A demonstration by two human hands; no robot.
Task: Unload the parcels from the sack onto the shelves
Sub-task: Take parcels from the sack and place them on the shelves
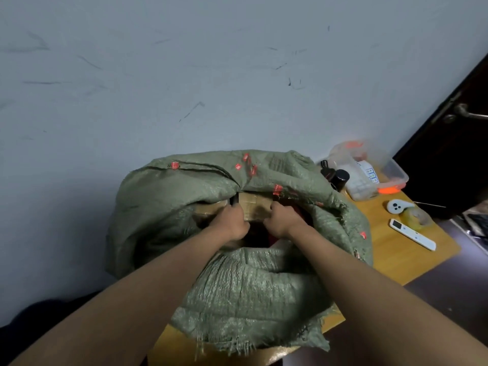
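Sack (237,281): green woven, open-mouthed, slumped on the wooden tabletop (412,257) against a scuffed pale wall (184,75).
Parcel (250,204): brown box in the sack's mouth.
Left hand (232,220): grasping the parcel.
Right hand (284,217): grasping the parcel.
Room: dark door (454,143) at right.

Head view, steeply down, close

Scuffed pale wall (211,75) behind a wooden table (412,260), dark door (449,154) at right, dim light.
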